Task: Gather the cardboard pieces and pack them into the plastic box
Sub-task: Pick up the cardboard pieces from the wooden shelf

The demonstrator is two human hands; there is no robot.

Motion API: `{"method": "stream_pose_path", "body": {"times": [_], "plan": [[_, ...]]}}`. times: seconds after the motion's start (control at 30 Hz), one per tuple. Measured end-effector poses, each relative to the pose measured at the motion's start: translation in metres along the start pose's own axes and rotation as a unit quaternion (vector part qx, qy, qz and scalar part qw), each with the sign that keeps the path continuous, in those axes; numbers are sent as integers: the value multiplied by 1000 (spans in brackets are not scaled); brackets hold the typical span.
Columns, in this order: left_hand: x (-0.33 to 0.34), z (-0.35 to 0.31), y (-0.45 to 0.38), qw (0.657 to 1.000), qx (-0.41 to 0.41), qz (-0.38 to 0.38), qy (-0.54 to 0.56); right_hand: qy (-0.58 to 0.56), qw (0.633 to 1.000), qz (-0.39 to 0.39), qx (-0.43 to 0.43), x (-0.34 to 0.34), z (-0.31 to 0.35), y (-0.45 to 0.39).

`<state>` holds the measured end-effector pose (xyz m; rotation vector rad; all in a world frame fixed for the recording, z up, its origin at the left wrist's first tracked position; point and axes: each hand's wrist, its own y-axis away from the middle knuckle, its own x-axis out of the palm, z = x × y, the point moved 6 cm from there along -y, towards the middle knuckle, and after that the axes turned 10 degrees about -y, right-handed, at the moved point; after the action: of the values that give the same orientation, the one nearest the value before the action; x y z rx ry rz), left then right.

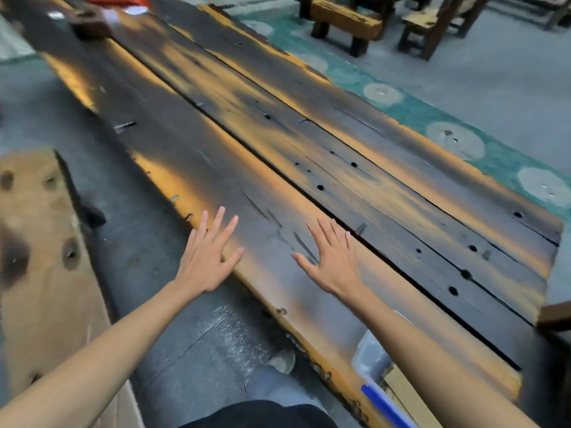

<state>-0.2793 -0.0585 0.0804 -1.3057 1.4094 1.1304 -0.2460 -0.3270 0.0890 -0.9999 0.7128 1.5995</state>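
Both hands are spread flat with the fingers splayed and hold nothing. The left hand (207, 257) hovers over the near left edge of the long plank table (309, 156), and the right hand (332, 259) is over the plank just to its right; whether the palms touch the wood cannot be told.

The plastic box (369, 356) sits at the near right, partly hidden under the right forearm. It is a clear tub with a blue part (384, 404) along its near rim, and a tan cardboard piece (404, 393) shows in or against it. A much larger cardboard sheet (34, 242), stained with dark spots, lies at the near left, well apart from the box across a stretch of grey floor (160, 319).

By its look the cardboard should be light and stiff, yet easy to crease, and a broad sheet will flop if lifted by one corner. Taking it at two opposite edges, one hand on each, seems best. That sheet looks far too wide for the box, so it probably needs folding along its creases first.
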Motion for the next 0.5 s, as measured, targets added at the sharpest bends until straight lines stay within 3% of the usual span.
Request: {"method": "stream_pose_path", "body": {"times": [0.5], "plan": [[-49, 124, 183, 966, -234, -107, -3, -35, 980, 76, -181, 41, 154, 37]]}}
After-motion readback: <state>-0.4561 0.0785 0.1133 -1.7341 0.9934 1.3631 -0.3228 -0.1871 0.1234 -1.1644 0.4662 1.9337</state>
